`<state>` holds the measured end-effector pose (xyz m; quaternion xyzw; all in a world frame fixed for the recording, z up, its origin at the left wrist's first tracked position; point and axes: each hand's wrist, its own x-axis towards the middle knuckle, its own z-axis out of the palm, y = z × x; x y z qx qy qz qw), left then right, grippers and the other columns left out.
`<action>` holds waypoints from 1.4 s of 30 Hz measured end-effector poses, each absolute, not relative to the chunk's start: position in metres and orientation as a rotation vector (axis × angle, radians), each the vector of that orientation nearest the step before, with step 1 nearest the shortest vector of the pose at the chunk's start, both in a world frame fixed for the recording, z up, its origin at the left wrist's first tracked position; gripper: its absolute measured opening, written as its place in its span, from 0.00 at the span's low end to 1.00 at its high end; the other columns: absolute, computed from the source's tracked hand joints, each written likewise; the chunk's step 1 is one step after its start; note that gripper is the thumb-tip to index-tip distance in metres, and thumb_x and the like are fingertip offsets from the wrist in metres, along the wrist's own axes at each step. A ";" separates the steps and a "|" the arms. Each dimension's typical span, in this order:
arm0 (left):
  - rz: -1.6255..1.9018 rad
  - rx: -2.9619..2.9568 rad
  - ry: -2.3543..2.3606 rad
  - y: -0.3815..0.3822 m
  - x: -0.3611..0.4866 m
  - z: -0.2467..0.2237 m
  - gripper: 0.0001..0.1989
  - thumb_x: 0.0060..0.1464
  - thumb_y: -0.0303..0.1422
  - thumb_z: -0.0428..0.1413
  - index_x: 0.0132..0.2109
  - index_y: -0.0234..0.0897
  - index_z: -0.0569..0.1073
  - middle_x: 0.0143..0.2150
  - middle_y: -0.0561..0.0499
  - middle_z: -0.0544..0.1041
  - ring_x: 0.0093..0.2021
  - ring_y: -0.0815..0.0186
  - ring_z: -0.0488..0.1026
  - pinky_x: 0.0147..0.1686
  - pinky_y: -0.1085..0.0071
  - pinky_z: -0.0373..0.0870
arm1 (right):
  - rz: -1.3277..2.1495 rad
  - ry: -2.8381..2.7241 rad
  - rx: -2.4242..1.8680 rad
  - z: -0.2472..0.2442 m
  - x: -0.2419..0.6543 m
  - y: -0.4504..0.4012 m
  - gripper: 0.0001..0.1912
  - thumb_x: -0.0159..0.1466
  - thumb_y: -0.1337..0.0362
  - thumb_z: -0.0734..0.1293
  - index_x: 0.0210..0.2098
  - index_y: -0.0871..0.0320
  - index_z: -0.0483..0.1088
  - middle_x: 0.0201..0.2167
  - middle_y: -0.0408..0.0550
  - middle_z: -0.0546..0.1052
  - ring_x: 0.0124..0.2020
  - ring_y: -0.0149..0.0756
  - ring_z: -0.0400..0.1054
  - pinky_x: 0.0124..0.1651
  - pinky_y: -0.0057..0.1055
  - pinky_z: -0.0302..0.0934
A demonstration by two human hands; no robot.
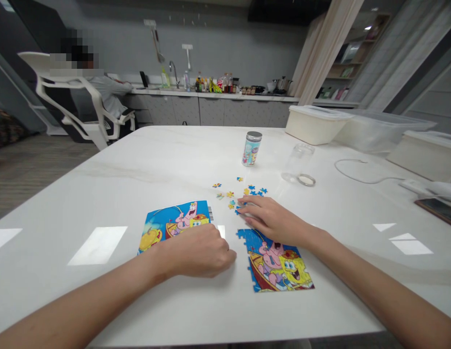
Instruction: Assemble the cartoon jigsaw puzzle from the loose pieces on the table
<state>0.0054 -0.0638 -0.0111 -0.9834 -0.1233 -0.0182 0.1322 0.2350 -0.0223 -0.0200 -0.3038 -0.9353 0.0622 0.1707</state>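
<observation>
A partly joined jigsaw puzzle (276,266) with cartoon figures lies on the white table, right of centre. My right hand (263,215) rests over its top edge, fingers apart, with the fingertips at several loose blue and yellow pieces (230,194). To the left lies a printed picture card (152,228) showing the same cartoon scene. My left hand (203,249) is curled closed over the card's lower right part and the tabletop beside it; whatever its fingers hold, if anything, is hidden.
Behind the pieces stand a printed tin (251,150) and a clear jar (298,164) with a round lid (306,180) beside it. Storage boxes (314,127), a cable (370,182) and a dark device (438,208) lie right. A person (111,92) sits far left.
</observation>
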 end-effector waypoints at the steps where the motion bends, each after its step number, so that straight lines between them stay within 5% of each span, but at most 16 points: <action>1: -0.051 -2.854 -0.351 -0.063 0.005 -0.011 0.11 0.52 0.24 0.52 0.23 0.36 0.66 0.15 0.55 0.68 0.13 0.71 0.61 0.15 0.67 0.43 | 0.181 -2.638 -0.868 -0.021 0.235 -0.021 0.12 0.66 0.67 0.59 0.47 0.57 0.70 0.53 0.55 0.70 0.55 0.42 0.64 0.54 0.44 0.60; 16: 0.010 -2.876 -0.357 -0.063 0.007 -0.010 0.11 0.52 0.23 0.52 0.24 0.37 0.67 0.16 0.56 0.69 0.14 0.71 0.61 0.15 0.66 0.43 | 0.369 -2.531 -0.873 -0.022 0.230 -0.014 0.06 0.64 0.69 0.63 0.36 0.55 0.73 0.39 0.46 0.76 0.44 0.36 0.67 0.49 0.37 0.61; 22: 0.026 -2.891 -0.361 -0.063 0.007 -0.008 0.10 0.52 0.24 0.53 0.24 0.36 0.68 0.16 0.56 0.69 0.14 0.69 0.62 0.16 0.65 0.43 | 0.502 -2.448 -0.988 -0.018 0.231 -0.018 0.15 0.60 0.72 0.64 0.46 0.55 0.70 0.37 0.46 0.75 0.38 0.34 0.67 0.43 0.34 0.63; 30: 0.021 -2.878 -0.375 -0.064 0.006 -0.009 0.10 0.53 0.23 0.51 0.24 0.36 0.68 0.16 0.56 0.68 0.13 0.71 0.60 0.15 0.67 0.44 | 0.765 -2.326 -1.096 -0.011 0.232 -0.021 0.07 0.59 0.70 0.64 0.32 0.56 0.74 0.34 0.45 0.76 0.35 0.32 0.69 0.40 0.31 0.63; 42: 0.001 -2.912 -0.385 -0.062 0.005 -0.010 0.11 0.54 0.24 0.49 0.24 0.36 0.68 0.17 0.54 0.70 0.14 0.72 0.61 0.16 0.70 0.50 | 1.382 -1.876 -1.129 -0.006 0.233 -0.022 0.14 0.57 0.65 0.68 0.43 0.57 0.75 0.34 0.48 0.78 0.36 0.34 0.72 0.41 0.34 0.66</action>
